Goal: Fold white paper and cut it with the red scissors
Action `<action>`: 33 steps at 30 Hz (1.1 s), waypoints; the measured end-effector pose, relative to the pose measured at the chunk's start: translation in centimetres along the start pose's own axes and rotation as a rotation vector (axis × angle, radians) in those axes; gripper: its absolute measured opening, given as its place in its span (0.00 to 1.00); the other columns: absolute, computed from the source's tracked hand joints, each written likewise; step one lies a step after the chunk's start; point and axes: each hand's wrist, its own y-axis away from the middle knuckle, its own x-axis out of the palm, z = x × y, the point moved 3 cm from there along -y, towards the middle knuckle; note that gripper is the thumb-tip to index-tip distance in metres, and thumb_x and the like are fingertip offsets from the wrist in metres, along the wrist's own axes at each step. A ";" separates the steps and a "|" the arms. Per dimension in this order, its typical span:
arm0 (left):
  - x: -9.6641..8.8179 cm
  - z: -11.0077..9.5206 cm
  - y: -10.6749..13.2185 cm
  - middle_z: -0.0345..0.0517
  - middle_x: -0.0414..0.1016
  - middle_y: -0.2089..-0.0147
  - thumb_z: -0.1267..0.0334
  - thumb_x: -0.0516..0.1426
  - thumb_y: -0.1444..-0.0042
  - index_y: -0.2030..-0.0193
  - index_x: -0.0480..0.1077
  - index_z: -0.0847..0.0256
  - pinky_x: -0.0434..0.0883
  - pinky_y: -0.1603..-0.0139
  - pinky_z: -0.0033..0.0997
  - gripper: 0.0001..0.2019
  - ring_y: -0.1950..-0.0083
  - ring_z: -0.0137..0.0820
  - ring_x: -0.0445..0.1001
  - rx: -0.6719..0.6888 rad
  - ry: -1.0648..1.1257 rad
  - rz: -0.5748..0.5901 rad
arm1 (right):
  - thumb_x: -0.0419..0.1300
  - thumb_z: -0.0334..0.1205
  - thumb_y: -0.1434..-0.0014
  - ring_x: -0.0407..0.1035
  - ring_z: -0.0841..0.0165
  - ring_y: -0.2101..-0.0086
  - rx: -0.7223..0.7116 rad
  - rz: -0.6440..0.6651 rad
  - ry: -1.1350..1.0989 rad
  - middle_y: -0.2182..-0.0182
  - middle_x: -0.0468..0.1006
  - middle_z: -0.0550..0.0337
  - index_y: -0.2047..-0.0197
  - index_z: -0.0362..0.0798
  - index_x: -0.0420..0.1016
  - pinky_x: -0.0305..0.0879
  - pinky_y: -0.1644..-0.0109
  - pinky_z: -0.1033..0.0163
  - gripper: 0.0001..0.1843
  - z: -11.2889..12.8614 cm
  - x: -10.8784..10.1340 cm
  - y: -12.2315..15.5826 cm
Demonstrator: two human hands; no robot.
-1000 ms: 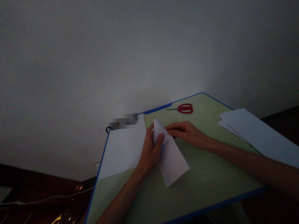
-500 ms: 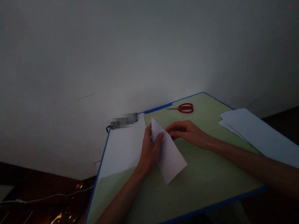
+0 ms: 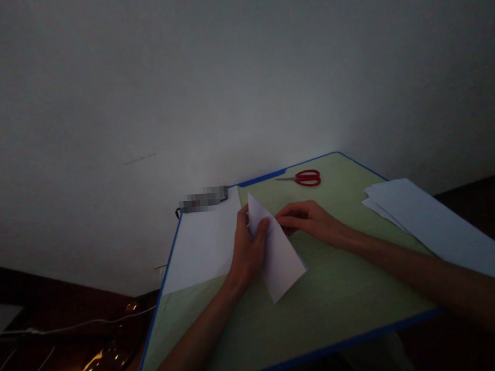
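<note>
A white sheet of paper (image 3: 280, 262), folded to a point at its far end, lies on the green table (image 3: 324, 316). My left hand (image 3: 247, 250) grips its left edge, thumb on top and fingers curled behind. At the paper's right edge near the point, my right hand (image 3: 307, 220) pinches the fold with fingers pressed together.
A flat white sheet (image 3: 204, 242) lies at the table's left side. A stack of white sheets (image 3: 437, 226) overhangs the right edge. Red-handled scissors (image 3: 304, 177) rest at the far edge by the wall. A dark object (image 3: 201, 201) sits at the far left corner. Cables and a shiny item are below left.
The folded paper and both hands have shifted slightly left and toward me; the grip on the paper is unchanged.
</note>
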 end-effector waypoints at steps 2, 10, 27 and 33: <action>0.0 -0.1 0.0 0.55 0.72 0.41 0.57 0.58 0.35 0.36 0.59 0.59 0.72 0.42 0.44 0.24 0.44 0.41 0.75 -0.003 0.007 -0.001 | 0.70 0.49 0.46 0.77 0.67 0.68 0.011 -0.003 0.010 0.70 0.83 0.57 0.66 0.46 0.83 0.75 0.60 0.59 0.13 0.1 -0.1 0.0; 0.1 -0.6 0.3 0.54 0.73 0.41 0.58 0.59 0.35 0.36 0.60 0.59 0.72 0.42 0.43 0.24 0.43 0.41 0.75 0.017 -0.049 -0.024 | 0.72 0.50 0.48 0.73 0.70 0.72 0.025 0.013 0.042 0.75 0.80 0.60 0.69 0.45 0.81 0.72 0.64 0.62 0.15 0.6 -0.1 0.0; -1.3 -4.0 0.0 0.44 0.78 0.63 0.50 0.62 0.38 0.58 0.75 0.61 0.69 0.67 0.26 0.15 0.64 0.31 0.74 -0.013 0.119 0.041 | 0.65 0.41 0.39 0.72 0.70 0.70 -0.146 0.071 0.384 0.71 0.79 0.61 0.66 0.46 0.78 0.67 0.64 0.63 0.07 3.3 -0.3 1.2; -0.8 -5.0 1.0 0.41 0.75 0.66 0.54 0.60 0.36 0.60 0.73 0.60 0.65 0.72 0.24 0.11 0.68 0.28 0.71 0.094 0.021 -0.040 | 0.63 0.36 0.38 0.75 0.70 0.68 -0.265 0.041 0.507 0.67 0.82 0.59 0.61 0.47 0.80 0.71 0.63 0.63 0.03 4.7 -0.2 1.6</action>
